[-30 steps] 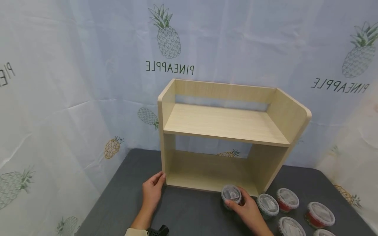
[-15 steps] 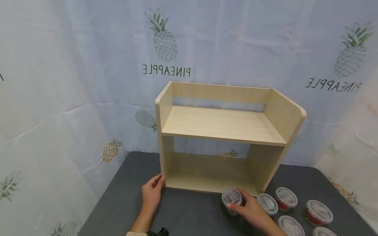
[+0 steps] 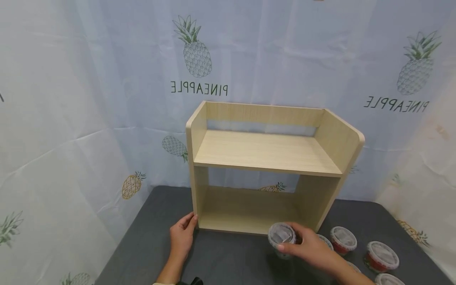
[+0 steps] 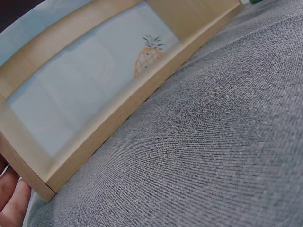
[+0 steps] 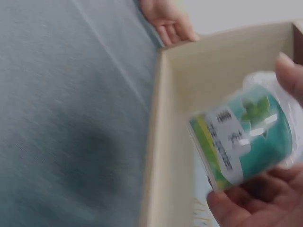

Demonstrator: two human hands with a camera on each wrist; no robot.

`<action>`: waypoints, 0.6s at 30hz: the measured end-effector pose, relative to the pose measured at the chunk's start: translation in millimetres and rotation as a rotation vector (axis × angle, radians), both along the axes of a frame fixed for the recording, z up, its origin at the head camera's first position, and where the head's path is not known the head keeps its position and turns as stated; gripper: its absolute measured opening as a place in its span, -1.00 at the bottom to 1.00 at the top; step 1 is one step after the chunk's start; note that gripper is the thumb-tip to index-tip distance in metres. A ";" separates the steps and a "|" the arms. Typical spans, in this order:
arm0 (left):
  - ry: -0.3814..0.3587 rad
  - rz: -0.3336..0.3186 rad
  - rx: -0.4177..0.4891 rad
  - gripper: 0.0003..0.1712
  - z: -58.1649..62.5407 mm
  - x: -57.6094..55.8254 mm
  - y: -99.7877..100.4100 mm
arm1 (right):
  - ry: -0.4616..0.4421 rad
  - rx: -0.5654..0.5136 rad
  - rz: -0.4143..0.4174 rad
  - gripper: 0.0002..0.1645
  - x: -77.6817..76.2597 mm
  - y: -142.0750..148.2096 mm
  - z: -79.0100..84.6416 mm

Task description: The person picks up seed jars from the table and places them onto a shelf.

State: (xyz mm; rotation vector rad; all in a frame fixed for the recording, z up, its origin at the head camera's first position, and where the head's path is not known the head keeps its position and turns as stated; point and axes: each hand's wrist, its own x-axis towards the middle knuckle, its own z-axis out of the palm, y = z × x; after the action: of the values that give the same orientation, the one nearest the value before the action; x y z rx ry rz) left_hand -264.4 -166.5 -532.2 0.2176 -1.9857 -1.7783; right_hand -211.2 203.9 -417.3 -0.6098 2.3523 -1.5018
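My right hand (image 3: 310, 247) grips a small lidded plastic cup (image 3: 281, 234) by its sides, thumb in front. Close by the shelf's front edge, the cup stays over the table; the right wrist view shows its green label (image 5: 251, 132) with a leaf and lettering. A two-tier light wood shelf (image 3: 263, 150) stands at the back of the table. At its lower left front corner, my left hand (image 3: 183, 235) touches the outer face of the side panel with extended fingers. In the left wrist view those fingers (image 4: 14, 201) lie outside the panel.
Several more lidded cups stand to the right of the shelf, among them one with a red label (image 3: 343, 239) and another red one (image 3: 382, 256). My right hand partly covers others. A pineapple-print cloth (image 3: 107, 87) hangs behind the dark grey tabletop (image 3: 228, 259).
My right hand has lifted the cup slightly and now covers more of the cups behind it. My left hand keeps its place on the shelf. The head view has shifted a little.
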 end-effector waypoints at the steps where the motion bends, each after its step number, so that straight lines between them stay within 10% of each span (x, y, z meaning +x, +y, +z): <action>1: 0.002 0.000 0.002 -0.59 -0.6 0.3 -0.2 | -0.021 -0.005 0.028 -0.24 -0.7 2.0 5.8; 9: 0.002 0.006 0.015 -0.54 -1.1 2.1 -0.9 | -0.091 0.037 0.186 -0.32 -7.5 18.1 47.4; 18: 0.014 0.013 0.020 -0.57 -2.5 -0.4 -1.0 | -0.010 0.095 0.152 -0.30 -12.1 35.0 89.3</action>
State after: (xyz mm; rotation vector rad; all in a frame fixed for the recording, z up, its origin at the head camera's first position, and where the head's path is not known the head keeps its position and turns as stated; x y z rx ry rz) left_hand -264.8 -167.4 -534.7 0.2237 -1.9533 -1.7882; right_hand -223.3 238.9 -328.0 -0.7377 2.2979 -1.3167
